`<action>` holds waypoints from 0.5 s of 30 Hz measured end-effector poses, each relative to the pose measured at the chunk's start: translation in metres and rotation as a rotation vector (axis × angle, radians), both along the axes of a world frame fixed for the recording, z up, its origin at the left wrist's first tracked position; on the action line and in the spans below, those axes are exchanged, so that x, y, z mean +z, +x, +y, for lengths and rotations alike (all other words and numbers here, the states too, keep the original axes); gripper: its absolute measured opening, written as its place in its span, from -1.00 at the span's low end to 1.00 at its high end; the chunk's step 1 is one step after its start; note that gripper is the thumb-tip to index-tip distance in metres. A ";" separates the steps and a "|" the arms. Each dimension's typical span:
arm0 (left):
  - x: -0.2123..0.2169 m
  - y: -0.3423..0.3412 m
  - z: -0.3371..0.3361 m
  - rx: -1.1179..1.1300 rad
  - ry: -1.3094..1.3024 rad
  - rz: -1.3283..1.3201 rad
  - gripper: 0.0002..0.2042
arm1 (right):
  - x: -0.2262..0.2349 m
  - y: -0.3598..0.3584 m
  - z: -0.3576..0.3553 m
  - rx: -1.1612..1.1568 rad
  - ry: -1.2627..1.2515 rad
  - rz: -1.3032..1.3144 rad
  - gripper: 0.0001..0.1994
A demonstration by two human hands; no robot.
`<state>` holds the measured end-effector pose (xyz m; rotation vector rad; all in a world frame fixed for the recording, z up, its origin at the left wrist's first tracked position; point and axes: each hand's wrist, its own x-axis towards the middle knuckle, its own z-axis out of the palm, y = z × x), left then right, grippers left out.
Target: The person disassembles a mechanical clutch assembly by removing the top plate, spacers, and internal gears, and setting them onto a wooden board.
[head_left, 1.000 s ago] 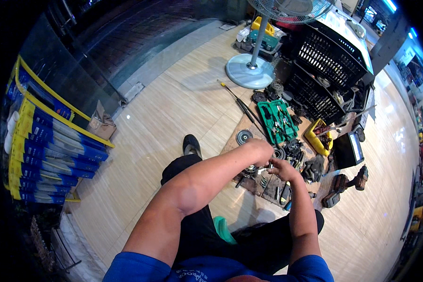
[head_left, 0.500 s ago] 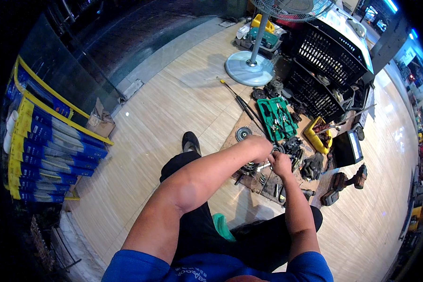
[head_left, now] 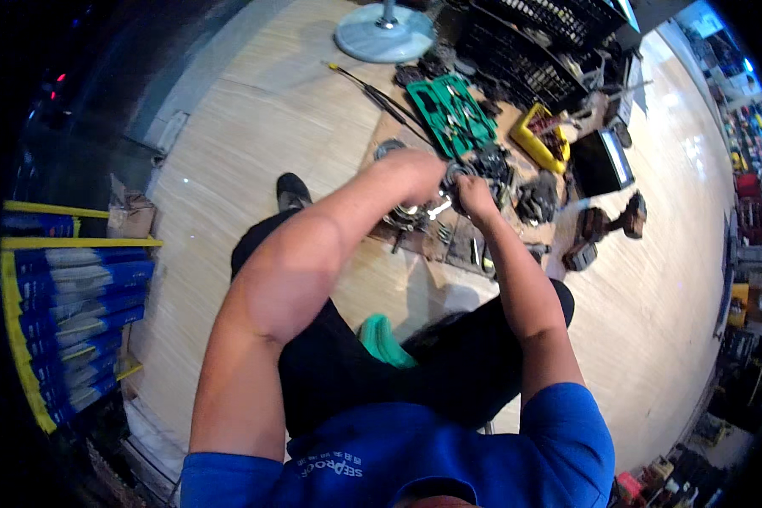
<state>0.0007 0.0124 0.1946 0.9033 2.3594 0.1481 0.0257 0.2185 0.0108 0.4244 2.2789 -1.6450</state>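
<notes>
Over the brown board, my left hand (head_left: 420, 173) is closed beside a round grey metal part (head_left: 459, 172); its fingertips are turned away, so what they hold is hidden. My right hand (head_left: 476, 200) is closed at the near side of this ringed part, with the thumb and fingers at its rim. Just below my left hand lies a larger dark metal assembly (head_left: 408, 218). A shiny wrench-like tool (head_left: 438, 209) shows between my wrists. Another round metal part (head_left: 389, 149) lies partly behind my left hand.
Beyond my hands lie an open green tool case (head_left: 451, 114) and a yellow tray (head_left: 540, 140) of small parts. Dark gloves (head_left: 537, 199) and a cordless drill (head_left: 605, 227) are to the right. Black crates (head_left: 516, 63) and a fan base (head_left: 385, 34) stand farther off.
The whole view has tilted, so the board, tools and my hands sit higher and farther left in the picture. My two hands stay close together at the round metal part.
</notes>
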 end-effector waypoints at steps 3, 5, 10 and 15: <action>0.001 0.003 -0.008 0.010 0.016 0.021 -0.60 | 0.019 0.007 -0.014 -0.107 -0.252 -0.135 -0.66; 0.008 0.005 -0.004 0.015 0.009 0.027 -0.64 | 0.023 0.010 -0.013 -0.070 -0.151 -0.029 -0.67; 0.012 0.005 -0.005 0.007 -0.015 -0.005 -0.60 | 0.047 0.013 -0.006 0.407 0.299 0.322 -0.69; 0.008 0.003 -0.005 -0.001 -0.001 0.042 -0.63 | 0.056 0.015 -0.004 0.557 0.617 0.423 -0.68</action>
